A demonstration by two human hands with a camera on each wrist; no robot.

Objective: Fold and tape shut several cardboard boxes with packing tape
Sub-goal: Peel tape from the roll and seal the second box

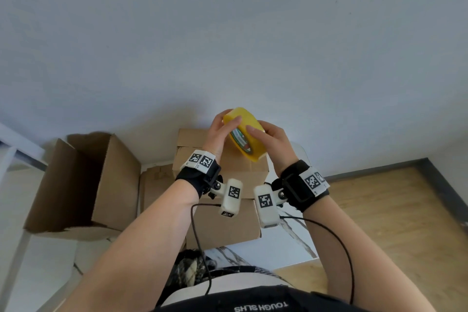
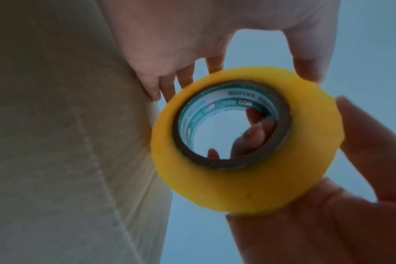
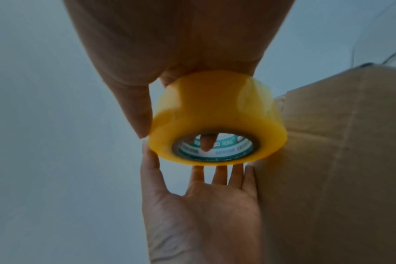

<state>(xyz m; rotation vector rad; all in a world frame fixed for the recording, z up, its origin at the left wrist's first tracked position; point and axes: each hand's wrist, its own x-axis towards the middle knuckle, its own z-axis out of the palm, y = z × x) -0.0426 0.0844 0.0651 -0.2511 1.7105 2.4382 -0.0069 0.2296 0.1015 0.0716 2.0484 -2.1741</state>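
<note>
I hold a yellow roll of packing tape (image 1: 244,132) up in both hands, above a stack of closed cardboard boxes (image 1: 228,223). My right hand (image 1: 269,140) grips the roll (image 3: 215,110), thumb on the outer band and a finger through the core. My left hand (image 1: 226,130) holds the other side between its thumb and nearly straight fingers (image 3: 219,171). The left wrist view shows the roll (image 2: 249,187) end-on, with the left hand (image 2: 192,44) above and the right hand (image 2: 328,223) below it. No loose tape end shows.
A larger open cardboard box (image 1: 83,180) lies on its side at the left. The boxes stand on a white marble-patterned table (image 1: 286,243). A wooden floor (image 1: 392,210) lies to the right and a plain wall (image 1: 228,33) rises behind. Sensor cables hang from both wrists.
</note>
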